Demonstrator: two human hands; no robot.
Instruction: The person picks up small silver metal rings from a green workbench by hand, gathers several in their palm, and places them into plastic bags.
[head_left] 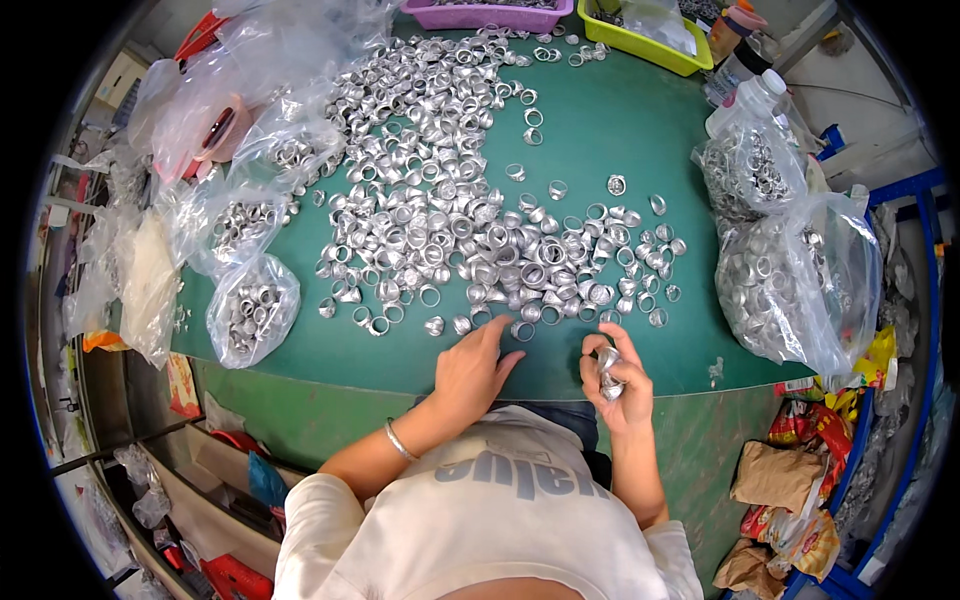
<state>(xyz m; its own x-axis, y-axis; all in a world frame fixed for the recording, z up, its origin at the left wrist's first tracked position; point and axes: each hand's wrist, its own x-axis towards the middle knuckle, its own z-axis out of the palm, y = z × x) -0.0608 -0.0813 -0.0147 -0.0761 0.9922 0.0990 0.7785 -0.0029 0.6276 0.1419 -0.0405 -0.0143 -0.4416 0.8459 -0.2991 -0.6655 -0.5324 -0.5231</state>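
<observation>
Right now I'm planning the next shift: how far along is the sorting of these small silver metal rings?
Looks done: clear plastic bags of rings at both table sides. In hand: the right hand grips a stack of silver rings; the left hand touches the pile's near edge. Left: a large loose spread of silver metal rings covering the green table. Probably much remains.

A bare strip of green table (pixel 400 355) runs along the near edge at 6 o'clock, giving both hands passage sideways. Ahead at 12 o'clock the heap of silver rings (pixel 470 220) blocks the middle. Open green shows at 1 o'clock, behind the heap. Filled plastic bags (pixel 800 280) wall off 3 o'clock; more ring bags (pixel 252 305) crowd 9 to 10 o'clock. Trays (pixel 645 40) close the far edge.
</observation>
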